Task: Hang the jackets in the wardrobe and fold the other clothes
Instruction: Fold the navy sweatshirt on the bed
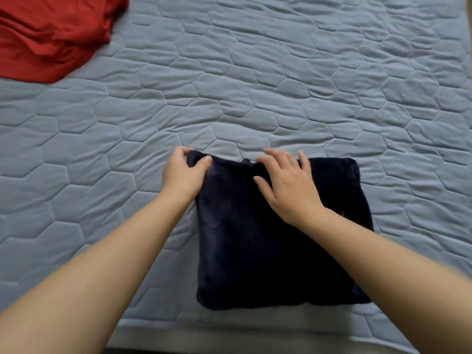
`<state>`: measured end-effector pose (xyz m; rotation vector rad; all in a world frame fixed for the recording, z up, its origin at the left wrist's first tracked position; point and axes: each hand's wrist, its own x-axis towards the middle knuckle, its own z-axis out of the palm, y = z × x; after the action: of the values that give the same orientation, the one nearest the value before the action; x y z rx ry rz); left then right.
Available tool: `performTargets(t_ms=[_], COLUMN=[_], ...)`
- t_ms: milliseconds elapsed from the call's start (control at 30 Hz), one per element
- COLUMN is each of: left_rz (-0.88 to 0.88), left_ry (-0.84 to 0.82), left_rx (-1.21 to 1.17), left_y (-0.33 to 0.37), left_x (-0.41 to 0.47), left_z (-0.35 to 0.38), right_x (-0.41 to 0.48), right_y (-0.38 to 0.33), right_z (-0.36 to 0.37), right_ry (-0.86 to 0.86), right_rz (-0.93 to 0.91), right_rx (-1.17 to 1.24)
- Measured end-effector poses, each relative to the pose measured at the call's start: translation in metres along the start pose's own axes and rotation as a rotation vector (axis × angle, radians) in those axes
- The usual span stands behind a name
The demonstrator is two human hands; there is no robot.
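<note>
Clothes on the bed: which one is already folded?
The navy garment, a flat rectangle at the near edge; the red garment lies crumpled at the far left, untouched.

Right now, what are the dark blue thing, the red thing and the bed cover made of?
The navy garment looks like soft fleece or plush: matte, fuzzy, thick folds. The red garment seems thin jersey knit, probably cotton: smooth, with fine limp wrinkles. The bed cover looks like quilted woven fabric with padding: stitched hexagons puff up, slight sheen.
</note>
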<state>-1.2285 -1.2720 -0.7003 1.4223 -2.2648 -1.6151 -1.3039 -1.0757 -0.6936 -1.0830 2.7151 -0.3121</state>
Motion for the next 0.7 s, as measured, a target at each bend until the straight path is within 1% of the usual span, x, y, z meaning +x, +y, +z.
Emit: performTargets(t_ms=[67,100,133,167,200,267,300,333,367,400,433,467,533,567,633,700], left_rz=[-0.113,-0.135,-0.098,-0.005,0.129,0.386,0.49,0.576,0.639,0.666,0.634,0.556,0.387,0.346,0.349,0.39], left_ry=[0.128,0.161,0.157,0.137,0.121,0.119,0.112,0.091,0.072,0.056,0.027,-0.011,-0.058,-0.065,-0.069,-0.022], left_rx=[-0.134,-0.147,-0.116,-0.039,0.088,0.481,0.675,0.82,0.906,0.958,0.981,0.992,1.007,1.02,1.059,1.073], left_y=[0.015,0.022,0.028,0.032,0.031,0.019,0.011,0.002,-0.006,-0.012,-0.02,-0.029,-0.054,-0.066,-0.078,-0.087], left_x=[-0.004,-0.011,-0.024,-0.042,-0.065,-0.11,-0.125,-0.133,-0.134,-0.129,-0.121,-0.114,-0.102,-0.098,-0.09,-0.079], left_z=[0.01,0.015,0.019,0.023,0.027,0.035,0.041,0.047,0.054,0.058,0.062,0.065,0.067,0.07,0.08,0.089], right_x=[-0.018,-0.029,-0.04,-0.05,-0.057,-0.062,-0.058,-0.053,-0.046,-0.039,-0.034,-0.033,-0.035,-0.036,-0.037,-0.034], right_y=[0.002,0.0,-0.003,-0.005,-0.006,-0.002,0.001,0.003,0.005,0.008,0.011,0.015,0.025,0.032,0.051,0.068], right_z=[-0.007,-0.008,-0.008,-0.005,-0.001,0.011,0.016,0.022,0.027,0.032,0.038,0.044,0.055,0.06,0.069,0.078], right_ry=[0.113,0.142,0.136,0.087,0.005,-0.143,-0.166,-0.173,-0.173,-0.169,-0.162,-0.151,-0.107,-0.083,-0.039,0.003], right_rz=[0.066,0.083,0.08,0.065,0.053,0.072,0.091,0.104,0.106,0.1,0.087,0.062,-0.046,-0.112,-0.21,-0.253], right_rx=[0.05,0.077,0.083,0.063,0.022,-0.054,-0.073,-0.084,-0.095,-0.107,-0.114,-0.119,-0.135,-0.142,-0.158,-0.149])
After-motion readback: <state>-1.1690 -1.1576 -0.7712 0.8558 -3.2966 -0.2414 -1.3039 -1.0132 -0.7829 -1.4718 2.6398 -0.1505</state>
